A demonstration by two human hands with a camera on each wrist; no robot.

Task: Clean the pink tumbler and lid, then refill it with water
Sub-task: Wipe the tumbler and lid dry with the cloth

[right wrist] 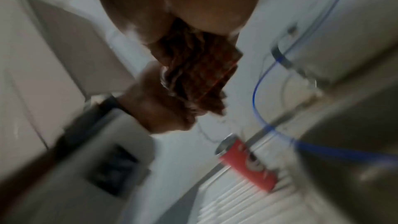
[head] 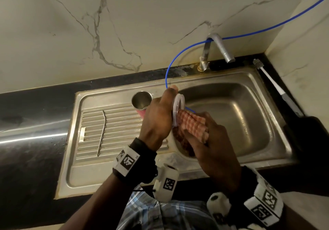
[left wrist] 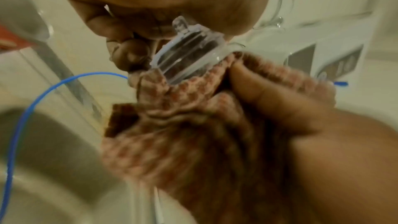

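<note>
Step in hand, as I read it: scrubbing the lid. Left hand [head: 156, 117] grips the clear round plastic lid [head: 178, 107] on edge, over the left rim of the stainless steel sink basin [head: 263, 108]. Right hand [head: 213, 140] is clenched round a bunched pink-and-white checked cloth [head: 194, 124], pressed against the lid's lower face.

Pink tumbler with bare steel inside [head: 141, 103] stands open and upright on the ribbed drainboard, just left of the basin, behind the left hand. Bent steel straw [head: 101, 131] lies on the ribs further left of the basin. Chrome tap [head: 219, 48] sits at the basin's back edge, no water visible from it; thin blue tube [head: 178, 58] runs from the wall past the tap down behind the hands.

How to do it well, my view:
- Keep the lid over the basin so drips and a dropped lid land inside, not on the counter.
- Rotate the lid with the left hand against the cloth; work the rim groove and the small moulded spout tab visible in the left wrist view.
- Wet clear plastic is likely slippery: grip by the rim, not the flat.
- Watch the blue tube near the cloth; snag risk.

Tumbler not yet refilled.
</note>
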